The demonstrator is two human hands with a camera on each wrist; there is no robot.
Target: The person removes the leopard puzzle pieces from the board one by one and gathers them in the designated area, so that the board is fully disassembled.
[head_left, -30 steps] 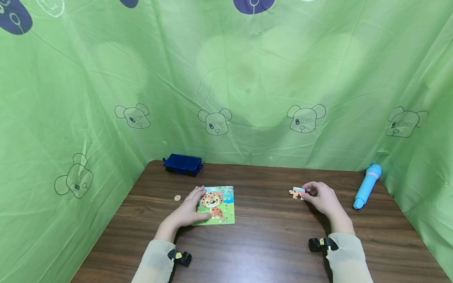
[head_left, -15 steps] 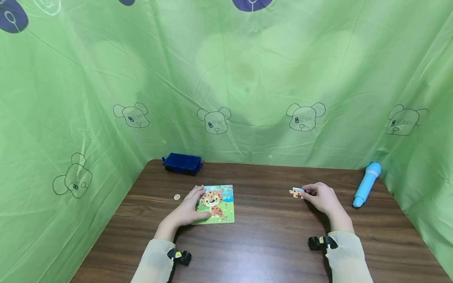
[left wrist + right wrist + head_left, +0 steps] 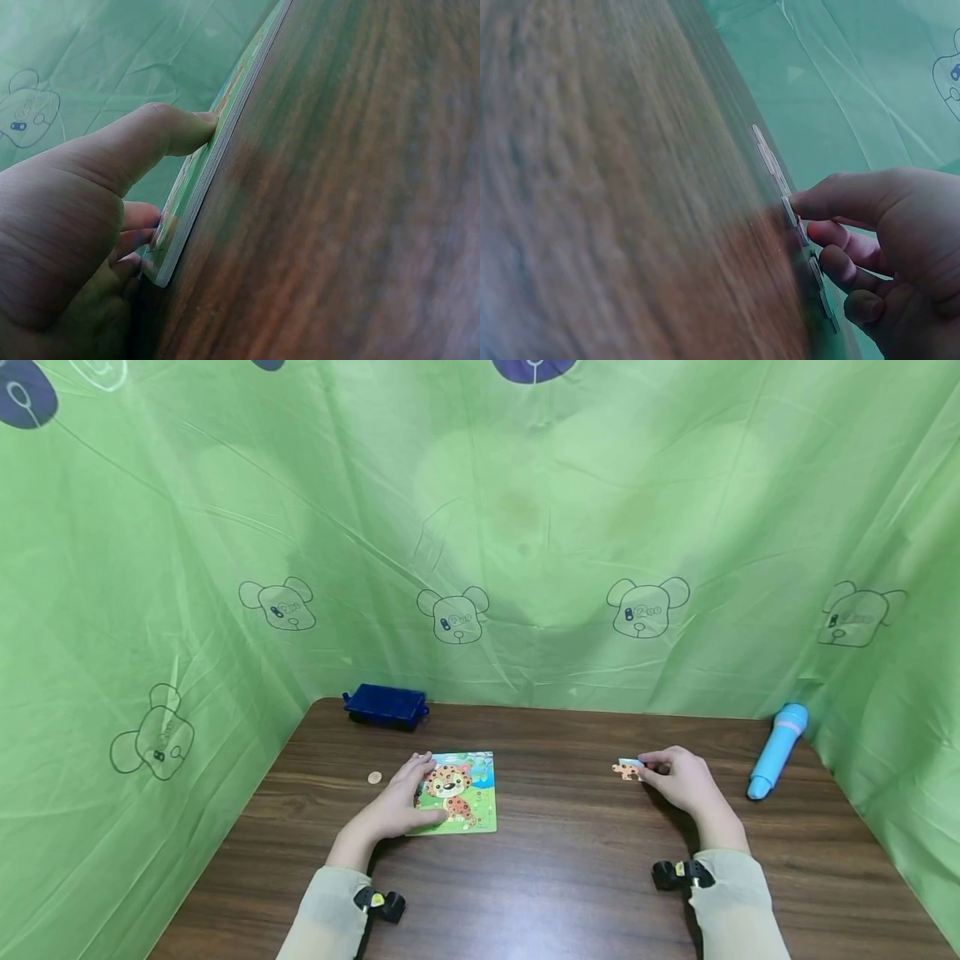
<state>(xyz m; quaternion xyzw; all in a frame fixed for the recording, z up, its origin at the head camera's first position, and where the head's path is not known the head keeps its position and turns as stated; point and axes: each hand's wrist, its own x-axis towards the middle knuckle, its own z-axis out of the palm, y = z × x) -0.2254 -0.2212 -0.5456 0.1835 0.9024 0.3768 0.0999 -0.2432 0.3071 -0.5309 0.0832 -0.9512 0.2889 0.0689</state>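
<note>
Green cloth behind the table, we steady the puzzle board under our left hand while right fingers pinch a piece level.

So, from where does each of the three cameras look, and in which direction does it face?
Head: sits high, faces forward and down at the table; shows both sleeves, left hand, right hand.
Left wrist: sits low by the tabletop; shows the thumb on the puzzle board edge.
Right wrist: equally low; shows fingers pinching the puzzle piece.
Shared: head and left wrist both show the board; head and right wrist, the piece.
</note>
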